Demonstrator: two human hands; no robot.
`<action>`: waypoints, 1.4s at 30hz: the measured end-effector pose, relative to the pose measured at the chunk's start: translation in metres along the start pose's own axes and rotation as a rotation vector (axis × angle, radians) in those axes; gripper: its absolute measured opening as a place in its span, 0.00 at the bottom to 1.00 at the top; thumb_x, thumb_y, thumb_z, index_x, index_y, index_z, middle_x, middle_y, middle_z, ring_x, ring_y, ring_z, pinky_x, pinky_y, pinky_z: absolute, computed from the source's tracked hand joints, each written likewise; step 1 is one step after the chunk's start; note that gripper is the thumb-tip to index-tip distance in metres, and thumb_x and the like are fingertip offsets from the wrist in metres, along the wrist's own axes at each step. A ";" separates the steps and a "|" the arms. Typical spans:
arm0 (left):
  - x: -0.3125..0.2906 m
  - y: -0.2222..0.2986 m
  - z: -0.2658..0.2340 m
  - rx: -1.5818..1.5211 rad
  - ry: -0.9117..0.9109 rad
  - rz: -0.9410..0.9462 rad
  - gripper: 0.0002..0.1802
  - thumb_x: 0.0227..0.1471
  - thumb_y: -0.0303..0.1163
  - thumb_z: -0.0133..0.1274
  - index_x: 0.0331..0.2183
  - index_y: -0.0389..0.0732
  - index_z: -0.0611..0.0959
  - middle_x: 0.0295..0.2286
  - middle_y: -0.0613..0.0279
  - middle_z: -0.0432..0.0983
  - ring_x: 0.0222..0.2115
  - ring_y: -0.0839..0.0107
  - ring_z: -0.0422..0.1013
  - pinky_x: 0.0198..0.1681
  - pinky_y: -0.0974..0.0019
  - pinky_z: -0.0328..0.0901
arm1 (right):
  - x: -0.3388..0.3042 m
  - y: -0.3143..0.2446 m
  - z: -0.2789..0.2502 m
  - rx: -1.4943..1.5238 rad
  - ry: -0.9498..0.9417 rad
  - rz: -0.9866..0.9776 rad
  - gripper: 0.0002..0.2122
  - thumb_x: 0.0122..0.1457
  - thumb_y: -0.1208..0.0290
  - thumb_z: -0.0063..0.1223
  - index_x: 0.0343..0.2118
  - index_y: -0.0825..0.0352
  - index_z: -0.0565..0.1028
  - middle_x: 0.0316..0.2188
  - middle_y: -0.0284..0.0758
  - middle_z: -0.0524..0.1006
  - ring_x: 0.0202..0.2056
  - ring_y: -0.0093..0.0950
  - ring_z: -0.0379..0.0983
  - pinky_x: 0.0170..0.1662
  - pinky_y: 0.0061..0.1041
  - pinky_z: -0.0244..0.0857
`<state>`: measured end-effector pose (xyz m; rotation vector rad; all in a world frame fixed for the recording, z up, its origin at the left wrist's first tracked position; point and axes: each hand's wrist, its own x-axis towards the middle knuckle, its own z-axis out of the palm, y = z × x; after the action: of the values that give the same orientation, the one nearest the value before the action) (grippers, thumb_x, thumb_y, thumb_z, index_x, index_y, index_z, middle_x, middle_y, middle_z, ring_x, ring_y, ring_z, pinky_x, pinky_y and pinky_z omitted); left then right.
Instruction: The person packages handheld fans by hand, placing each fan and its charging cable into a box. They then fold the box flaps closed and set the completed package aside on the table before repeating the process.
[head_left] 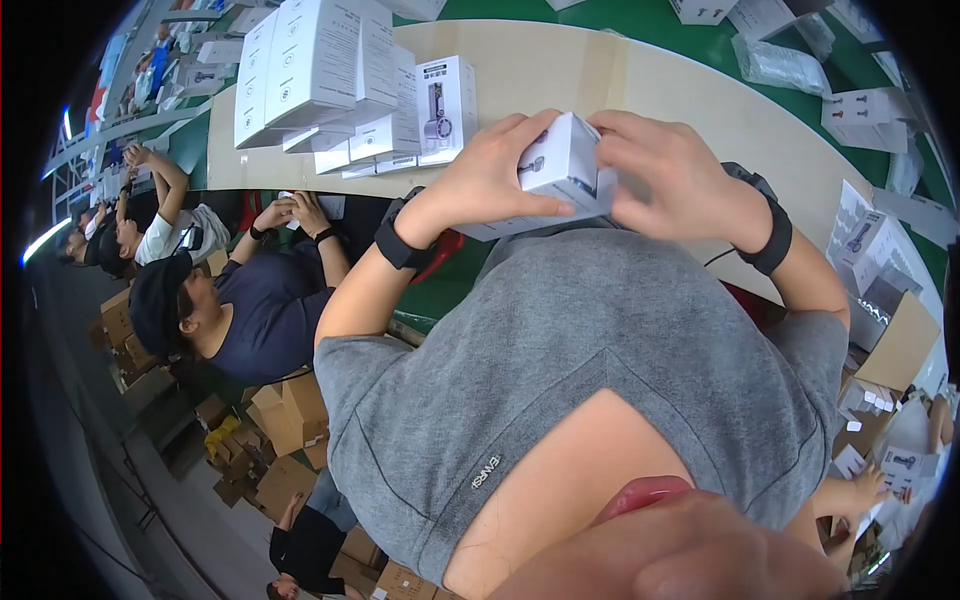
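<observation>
1. Head view: I have a small white box [572,160] up in front of my chest, at the near edge of the table [560,65], between my two hands.
2. My left grip [482,172] is wrapped round the box's left end, thumb along the near side, fingers over the far side. The box sits in the space between thumb and fingers, tilted, with one corner pointing up and away from me.
3. My right grip [672,178] is at the box's right end, fingers bent. The upper fingers meet the box at its far right corner; the lower ones are blurred, so I cannot tell how tightly they close or whether they pinch anything.
4. Below the box, a white panel shows under my left thumb; I cannot tell whether it belongs to the same box.
5. Beyond my left grip, on the table, a printed box [447,110] stands upright, just beside a group of stacked white boxes [315,65].
6. Both my wrists wear black bands [772,235].
7. To my left, a co-worker [270,315] in a dark cap and top has both hands together on something white.
8. Far right, an open brown carton [898,345] sits among more white boxes.
</observation>
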<state>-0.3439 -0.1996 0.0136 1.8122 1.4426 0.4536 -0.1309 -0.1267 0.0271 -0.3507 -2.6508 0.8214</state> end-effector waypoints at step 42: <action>0.045 -0.012 0.075 0.335 0.743 0.370 0.11 0.46 0.32 0.50 0.34 0.39 0.77 0.32 0.53 0.72 0.37 0.57 0.67 0.40 0.58 0.61 | -0.107 0.034 0.033 -0.244 0.218 -0.015 0.12 0.41 0.74 0.55 0.31 0.69 0.70 0.36 0.39 0.71 0.38 0.36 0.68 0.38 0.30 0.65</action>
<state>-0.2875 -0.1819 -0.0516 2.3316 1.7291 1.2359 -0.0420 -0.1508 -0.0445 -0.4535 -2.5456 0.4265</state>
